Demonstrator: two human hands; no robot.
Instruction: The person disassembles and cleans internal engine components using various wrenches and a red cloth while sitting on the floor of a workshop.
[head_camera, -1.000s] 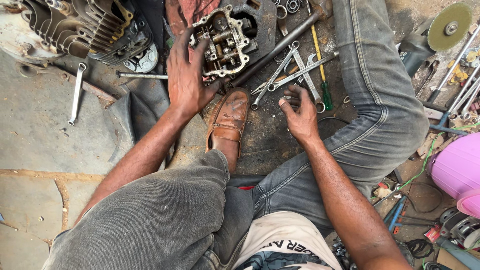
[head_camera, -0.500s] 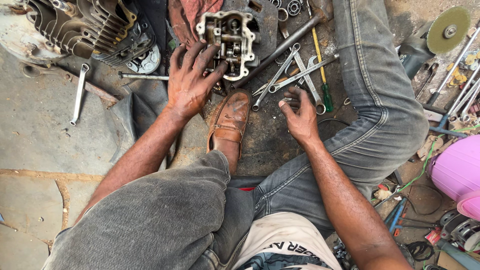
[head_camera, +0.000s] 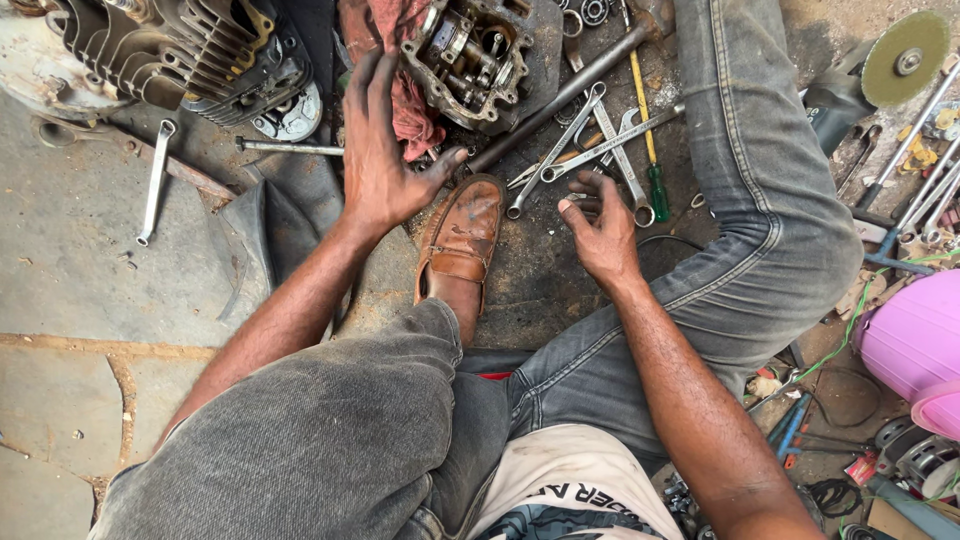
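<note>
Left hand (head_camera: 378, 170) spread flat beside the cylinder head (head_camera: 470, 55), holding nothing; right hand (head_camera: 600, 232) fingers curled, picking among spanners (head_camera: 590, 140) right of it, grip unclear

Left hand (head_camera: 380, 165) left of shoe (head_camera: 458, 245), right hand (head_camera: 600, 235) beside spanners (head_camera: 585, 140) (perhaps touching one)

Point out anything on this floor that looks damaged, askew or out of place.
The concrete floor is cracked, with a chipped seam running across at lower left. The spanners lie crossed in a loose heap near the right hand. One lone spanner lies apart, well left of the left hand.
</note>
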